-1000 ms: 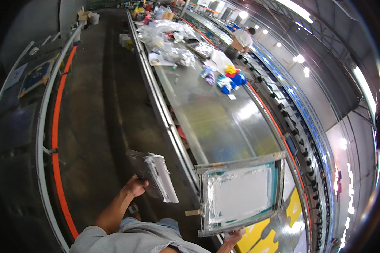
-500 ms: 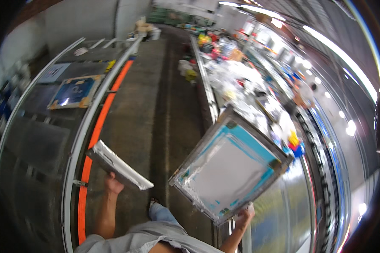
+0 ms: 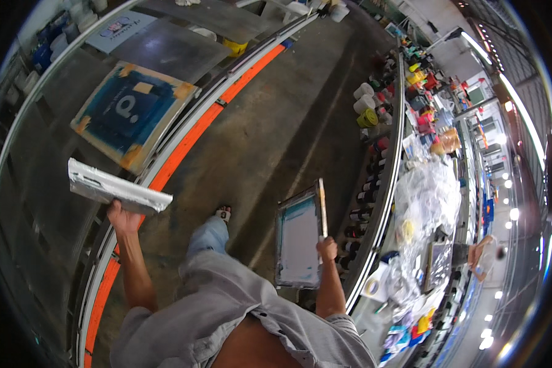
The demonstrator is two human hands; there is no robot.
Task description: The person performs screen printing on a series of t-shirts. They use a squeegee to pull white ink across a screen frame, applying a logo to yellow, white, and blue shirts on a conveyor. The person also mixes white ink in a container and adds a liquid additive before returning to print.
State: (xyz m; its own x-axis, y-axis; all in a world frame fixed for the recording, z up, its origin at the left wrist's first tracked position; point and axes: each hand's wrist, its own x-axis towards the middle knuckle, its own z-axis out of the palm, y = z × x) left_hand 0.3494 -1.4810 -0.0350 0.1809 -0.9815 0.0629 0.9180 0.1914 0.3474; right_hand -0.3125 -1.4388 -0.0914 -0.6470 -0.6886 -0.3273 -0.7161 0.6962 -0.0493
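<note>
My left hand [image 3: 123,217] grips a wide, flat grey squeegee [image 3: 113,189] by its lower edge; white ink is smeared along its top. The squeegee is held over the near edge of the left table. In my right hand [image 3: 327,249] is a screen printing frame [image 3: 298,248], gripped by its right side. Its pale mesh has a turquoise border, and it hangs upright and edge-turned above the floor. A second screen frame [image 3: 132,113], blue with tan tape at its corners, lies on the left table, beyond the squeegee.
An orange strip [image 3: 184,150] runs along the edge of the long left table [image 3: 37,245]. To the right, a long bench carries clear plastic sheeting [image 3: 426,196], tubs and coloured cloths. Bottles and buckets [image 3: 367,116] stand beneath it. Another person [image 3: 481,257] is beyond the bench.
My view has turned and my body has moved forward along the aisle. The screen frame has swung from facing me to edge-turned, lower beside me. The squeegee now sits over the left table's edge.
</note>
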